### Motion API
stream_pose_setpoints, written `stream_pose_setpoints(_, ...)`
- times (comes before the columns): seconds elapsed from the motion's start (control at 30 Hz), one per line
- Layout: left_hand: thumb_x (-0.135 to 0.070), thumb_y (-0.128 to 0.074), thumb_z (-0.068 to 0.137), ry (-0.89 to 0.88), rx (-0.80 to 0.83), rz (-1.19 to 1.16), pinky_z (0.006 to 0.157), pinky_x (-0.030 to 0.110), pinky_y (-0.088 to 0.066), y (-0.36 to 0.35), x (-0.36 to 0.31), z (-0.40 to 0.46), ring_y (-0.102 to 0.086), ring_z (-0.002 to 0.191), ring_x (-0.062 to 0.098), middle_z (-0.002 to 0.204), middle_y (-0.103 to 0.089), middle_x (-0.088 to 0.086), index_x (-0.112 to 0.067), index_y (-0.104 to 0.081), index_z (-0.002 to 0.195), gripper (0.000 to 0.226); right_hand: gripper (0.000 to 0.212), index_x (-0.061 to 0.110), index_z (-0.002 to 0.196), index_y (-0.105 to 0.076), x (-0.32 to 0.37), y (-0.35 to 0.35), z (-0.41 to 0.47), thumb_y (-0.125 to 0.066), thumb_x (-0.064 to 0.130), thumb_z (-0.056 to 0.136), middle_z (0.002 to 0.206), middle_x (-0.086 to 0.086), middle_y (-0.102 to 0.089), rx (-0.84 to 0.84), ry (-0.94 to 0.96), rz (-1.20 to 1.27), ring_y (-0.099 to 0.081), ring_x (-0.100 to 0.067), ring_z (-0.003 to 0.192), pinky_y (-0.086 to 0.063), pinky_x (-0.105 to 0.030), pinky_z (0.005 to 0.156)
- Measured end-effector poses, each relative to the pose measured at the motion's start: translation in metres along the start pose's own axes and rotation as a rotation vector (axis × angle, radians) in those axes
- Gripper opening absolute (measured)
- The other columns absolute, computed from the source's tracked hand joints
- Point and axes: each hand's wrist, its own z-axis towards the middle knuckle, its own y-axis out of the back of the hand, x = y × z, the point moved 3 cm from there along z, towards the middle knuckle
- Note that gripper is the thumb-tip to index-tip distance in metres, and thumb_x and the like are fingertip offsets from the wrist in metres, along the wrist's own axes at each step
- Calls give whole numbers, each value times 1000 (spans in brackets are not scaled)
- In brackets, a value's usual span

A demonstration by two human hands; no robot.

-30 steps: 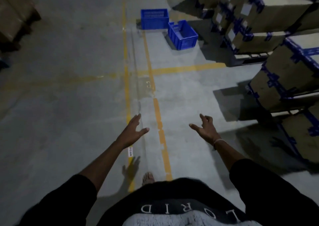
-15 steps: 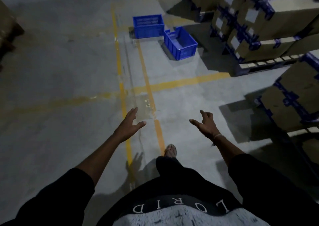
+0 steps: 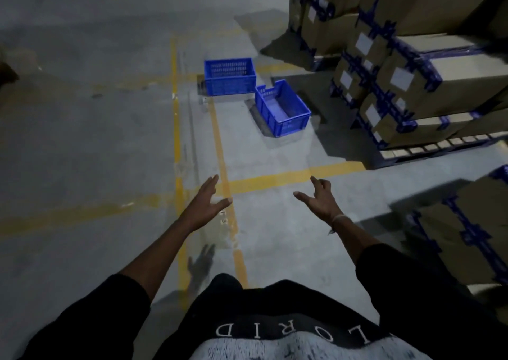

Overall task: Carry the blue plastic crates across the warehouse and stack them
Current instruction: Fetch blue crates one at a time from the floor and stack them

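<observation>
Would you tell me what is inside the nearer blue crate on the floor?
The nearer blue crate looks empty: its bare bottom shows. The strip just inside its near wall is hidden.

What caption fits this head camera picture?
Empty left hand and right hand reach toward two blue crates on the warehouse floor.

2 blue plastic crates stand on the grey floor, both upright and open at the top. The far crate (image 3: pixel 229 76) has perforated walls and turns its long side to the camera. The near crate (image 3: pixel 282 108) is turned at an angle, and its inside looks empty. Its far corner is just beside the right end of the far crate; I cannot tell if they touch.
</observation>
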Motion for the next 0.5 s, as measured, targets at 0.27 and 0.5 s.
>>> stream_pose_setpoints(0.27, -49, -68, 91, -30, 67, -11, 103, 32, -47, 47, -12, 195, -31, 150, 17, 170, -3, -9, -32, -13, 162, 91, 97, 16, 152, -28, 35, 12, 165, -69, 63, 78, 151, 1, -19, -43, -35, 21, -45, -29, 131, -40, -47, 108)
stream_pose_setpoints(0.5, -52, -70, 89, -37, 128, 47, 109, 32, -42, 121, -29, 374, -34, 148, 15, 170, -6, -8, -32, -14, 161, 93, 125, 16, 154, -24, 94, 25, 307, -62, 86, 57, 151, 0, -20, -110, -117, 77, -45, -30, 130, -40, -44, 107)
